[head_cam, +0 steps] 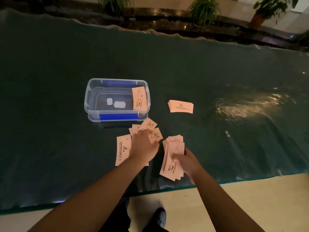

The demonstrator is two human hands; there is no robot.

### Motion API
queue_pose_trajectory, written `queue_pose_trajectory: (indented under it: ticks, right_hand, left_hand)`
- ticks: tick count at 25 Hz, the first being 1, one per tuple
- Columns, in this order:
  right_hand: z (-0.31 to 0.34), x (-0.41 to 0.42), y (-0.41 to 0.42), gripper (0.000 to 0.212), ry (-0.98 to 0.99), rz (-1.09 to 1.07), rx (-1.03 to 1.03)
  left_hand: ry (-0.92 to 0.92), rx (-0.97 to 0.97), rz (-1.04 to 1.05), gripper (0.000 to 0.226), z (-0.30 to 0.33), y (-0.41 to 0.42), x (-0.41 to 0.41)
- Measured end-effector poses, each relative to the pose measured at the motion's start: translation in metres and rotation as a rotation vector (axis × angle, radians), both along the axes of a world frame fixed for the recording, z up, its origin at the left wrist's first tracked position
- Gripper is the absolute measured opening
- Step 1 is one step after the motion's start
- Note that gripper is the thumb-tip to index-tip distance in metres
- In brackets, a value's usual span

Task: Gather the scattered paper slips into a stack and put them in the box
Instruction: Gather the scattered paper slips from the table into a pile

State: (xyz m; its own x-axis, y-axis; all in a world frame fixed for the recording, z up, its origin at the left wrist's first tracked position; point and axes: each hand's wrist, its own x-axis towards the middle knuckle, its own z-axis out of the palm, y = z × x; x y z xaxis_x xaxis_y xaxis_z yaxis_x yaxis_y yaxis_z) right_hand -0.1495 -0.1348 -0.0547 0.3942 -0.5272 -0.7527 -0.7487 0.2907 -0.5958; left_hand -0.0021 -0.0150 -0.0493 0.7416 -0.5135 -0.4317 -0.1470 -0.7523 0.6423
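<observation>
Dim, warm light; glare patch on the table (242, 108); edges bowed.

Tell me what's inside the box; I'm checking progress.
The box holds some slips leaning against its right wall, plus two white labels on the floor. How many slips are there can't be told.

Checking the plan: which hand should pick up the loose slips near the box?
Left. The left hand already rests on the loose slips; the right hand is holding the stack.
</observation>
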Motion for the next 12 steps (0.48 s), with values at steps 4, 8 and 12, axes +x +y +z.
queue_pose_trajectory:
  ticks: [4, 8, 12]
  right_hand:
    - [0.011, 0.018, -0.007, 0.039, -0.063, 0.014, -0.007]
    - [0.022, 0.038, -0.012, 0.044, -0.045, 0.172, -0.1]
    - [0.035, 0.07, -0.023, 0.056, 0.046, 0.509, -0.26]
  left_hand:
    - [-0.253, 0.298, -0.105, 0.084, -0.011, 0.006, 0.03]
    - [-0.3, 0.355, -0.174, 0.083, -0.023, 0.011, 0.032]
    - [-0.305, 0.251, -0.255, 0.073, -0.022, 0.019, 0.03]
